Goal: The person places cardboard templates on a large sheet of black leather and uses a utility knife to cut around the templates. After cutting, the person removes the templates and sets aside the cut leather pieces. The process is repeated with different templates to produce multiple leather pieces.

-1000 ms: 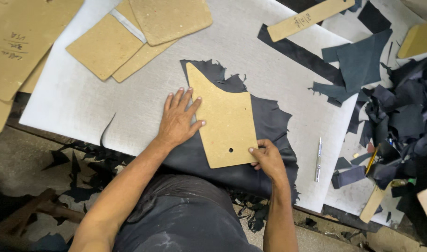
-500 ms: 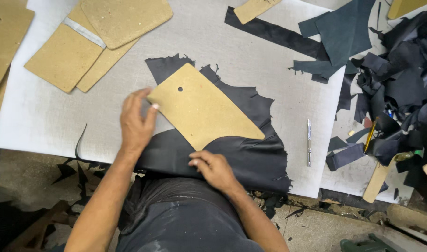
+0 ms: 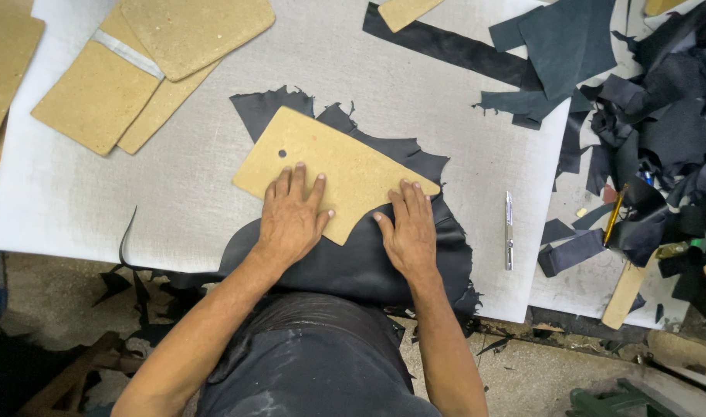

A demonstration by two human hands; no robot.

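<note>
A tan cardboard pattern (image 3: 333, 158) with a small round hole lies tilted on a ragged piece of black leather (image 3: 368, 259) spread over the white cutting board (image 3: 98, 224). My left hand (image 3: 291, 216) rests flat on the pattern's lower edge, fingers spread. My right hand (image 3: 408, 229) lies flat with its fingertips on the pattern's right corner and its palm on the leather. Neither hand grips anything. The leather hangs over the board's near edge.
A slim silver knife (image 3: 509, 230) lies right of the leather. More tan patterns (image 3: 129, 69) are stacked at the top left. Dark leather scraps (image 3: 654, 116) pile up at the right, with a long black strip (image 3: 445, 46) and a yellow pencil (image 3: 614, 216).
The pattern has been turned over and swung from upright to a slanted, lengthwise lie on the leather. My right hand has moved up from the leather's near edge onto the pattern's corner.
</note>
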